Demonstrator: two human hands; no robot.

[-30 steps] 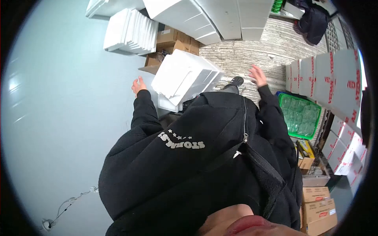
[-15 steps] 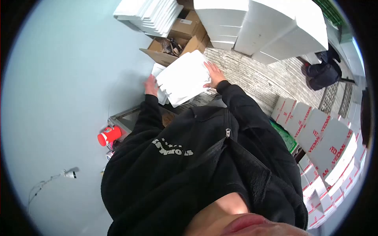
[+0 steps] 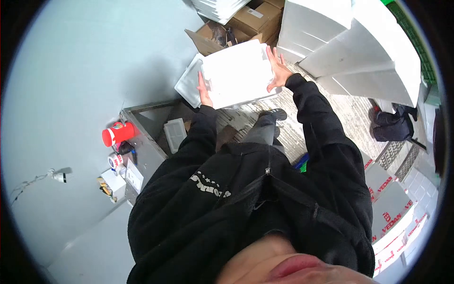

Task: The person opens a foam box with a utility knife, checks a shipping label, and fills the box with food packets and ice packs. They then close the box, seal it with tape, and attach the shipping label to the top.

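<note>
A stack of white foam lids (image 3: 238, 75) is held up in front of me between both hands, its broad flat face towards the camera. My left hand (image 3: 204, 91) presses its left edge, fingers pointing up. On the opposite edge my right hand (image 3: 278, 71) grips with thumb and fingers spread along the side. Behind my left hand, another white lid (image 3: 189, 83) leans near the wall and is partly covered by the stack.
An open cardboard box (image 3: 208, 40) with dark items stands beyond the stack. Tall white foam boxes (image 3: 357, 57) rise at the right; boxes printed VEDAN (image 3: 392, 208) are piled lower right. A metal-edged table (image 3: 149, 137) with a red jug (image 3: 118, 134) is on my left.
The stack has risen closer to me and turned more level, with both hands still on its sides. My view has shifted, and my legs and the floor below now show.
</note>
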